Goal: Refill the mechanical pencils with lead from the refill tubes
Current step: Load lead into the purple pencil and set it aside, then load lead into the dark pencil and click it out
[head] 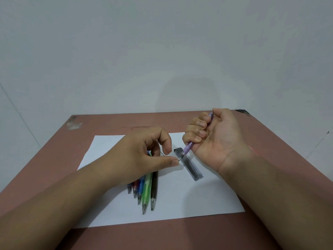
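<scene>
So the purple mechanical pencil (188, 147) sits clenched in the right hand (212, 136), tip angled down toward the left thumb. Left hand (144, 156) pinches a thin lead (162, 153) right at that tip. Just below the right fist lies the refill tube (189, 164); under the left palm, the other pencils (146, 188) fan out on white paper (198, 199).

Both bare forearms reach in from the near edge over the paper (189, 201). The left hand (142, 156) hovers knuckles-up above its middle, thumb stretched rightward, forefinger hooked down, a thin lead (162, 153) between them. The right hand (212, 138), palm turned up above the paper's far right part, fists a pencil (188, 147), tip aimed at the left thumb
</scene>
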`<state>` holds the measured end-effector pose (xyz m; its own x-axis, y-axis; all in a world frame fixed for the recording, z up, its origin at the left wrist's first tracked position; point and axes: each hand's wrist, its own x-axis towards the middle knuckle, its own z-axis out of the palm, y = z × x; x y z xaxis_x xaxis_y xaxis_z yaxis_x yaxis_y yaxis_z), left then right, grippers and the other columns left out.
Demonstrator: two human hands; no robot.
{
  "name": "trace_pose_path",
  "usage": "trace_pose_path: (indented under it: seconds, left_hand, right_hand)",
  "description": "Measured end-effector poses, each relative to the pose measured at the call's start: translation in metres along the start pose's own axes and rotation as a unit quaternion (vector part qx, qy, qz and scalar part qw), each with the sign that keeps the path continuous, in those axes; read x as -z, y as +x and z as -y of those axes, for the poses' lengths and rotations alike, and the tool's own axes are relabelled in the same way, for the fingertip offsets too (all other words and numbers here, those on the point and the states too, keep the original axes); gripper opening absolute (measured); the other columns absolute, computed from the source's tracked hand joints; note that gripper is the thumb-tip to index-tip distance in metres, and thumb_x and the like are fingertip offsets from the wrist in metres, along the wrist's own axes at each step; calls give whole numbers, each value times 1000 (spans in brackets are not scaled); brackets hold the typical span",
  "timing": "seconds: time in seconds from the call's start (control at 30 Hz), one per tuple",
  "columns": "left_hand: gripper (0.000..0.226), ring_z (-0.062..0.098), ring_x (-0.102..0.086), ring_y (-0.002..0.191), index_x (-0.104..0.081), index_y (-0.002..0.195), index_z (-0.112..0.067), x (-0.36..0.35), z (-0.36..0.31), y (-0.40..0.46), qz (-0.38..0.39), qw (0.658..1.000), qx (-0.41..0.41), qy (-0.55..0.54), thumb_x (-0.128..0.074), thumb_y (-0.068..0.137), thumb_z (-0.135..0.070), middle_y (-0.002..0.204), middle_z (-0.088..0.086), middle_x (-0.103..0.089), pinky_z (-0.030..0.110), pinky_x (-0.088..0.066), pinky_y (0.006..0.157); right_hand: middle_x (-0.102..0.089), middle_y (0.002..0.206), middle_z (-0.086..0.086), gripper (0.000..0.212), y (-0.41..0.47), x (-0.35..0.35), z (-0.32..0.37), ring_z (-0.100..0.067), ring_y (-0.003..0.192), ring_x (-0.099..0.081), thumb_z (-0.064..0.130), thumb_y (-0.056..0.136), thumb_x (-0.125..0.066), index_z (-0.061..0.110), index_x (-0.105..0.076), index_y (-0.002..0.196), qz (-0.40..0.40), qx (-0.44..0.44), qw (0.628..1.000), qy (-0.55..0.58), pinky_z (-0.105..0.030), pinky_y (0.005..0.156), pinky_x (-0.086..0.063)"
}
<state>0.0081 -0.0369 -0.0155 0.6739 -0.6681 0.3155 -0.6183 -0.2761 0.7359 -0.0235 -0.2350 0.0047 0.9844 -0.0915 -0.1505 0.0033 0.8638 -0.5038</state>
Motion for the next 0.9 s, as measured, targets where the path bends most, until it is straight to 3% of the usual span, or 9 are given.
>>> trace_pose_path:
  seconds: [0.3,0.43,0.53,0.6,0.7,0.8,0.9]
  left_hand:
    - [28,5,-47,52,-57,77,-32,0,-2,-1,-51,998,-41,12,-78,69,-50,59,-13,-54,13,-39,54]
    - [28,3,-45,52,-57,78,-25,1,-3,0,-76,993,-78,40,-76,73,-46,62,-24,-53,9,-35,52]
    - [27,4,-47,55,-57,78,-26,3,-1,0,-87,990,-84,67,-72,76,-49,64,-28,-52,9,-36,53]
    - [26,4,-47,56,-57,79,-28,5,1,1,-87,988,-99,86,-73,77,-48,67,-27,-52,9,-36,53]
    - [26,7,-48,60,-57,82,-29,7,5,2,-78,977,-135,144,-78,78,-45,76,-30,-52,11,-37,55]
    - [27,13,-54,69,-56,91,-38,8,5,2,-62,974,-147,159,-72,80,-56,89,-26,-56,20,-47,58]
    - [34,13,-61,87,-56,105,-44,8,-8,1,-40,976,-139,165,-68,81,-64,105,-23,-60,23,-51,65]
  right_hand:
    - [-30,58,3,46,0,-1,-1,-12,40,-28,41,98,-40,16,-38,59,17,-6,1000,22,-20,41,-28]
    - [-40,66,-1,42,0,-1,-4,-14,49,-40,40,105,-43,11,-55,77,52,3,998,19,-24,47,-42]
    - [-53,70,-6,24,-1,-5,-9,-18,57,-59,18,104,-51,0,-64,112,52,25,997,-48,-32,60,-57]
    - [-54,73,-8,28,-1,-5,-13,-20,64,-63,9,100,-57,-3,-63,125,37,43,994,-93,-40,71,-62]
    - [-53,74,-7,25,-1,-2,-16,-19,65,-61,11,99,-61,2,-66,122,2,58,983,-173,-39,71,-62]
    - [-60,82,-7,19,-3,1,-14,-16,63,-62,14,95,-69,8,-71,114,-28,81,957,-278,-31,63,-57]
    - [-65,84,-5,27,-5,-3,-6,-13,62,-62,12,93,-72,9,-69,120,-38,114,942,-314,-27,60,-54]
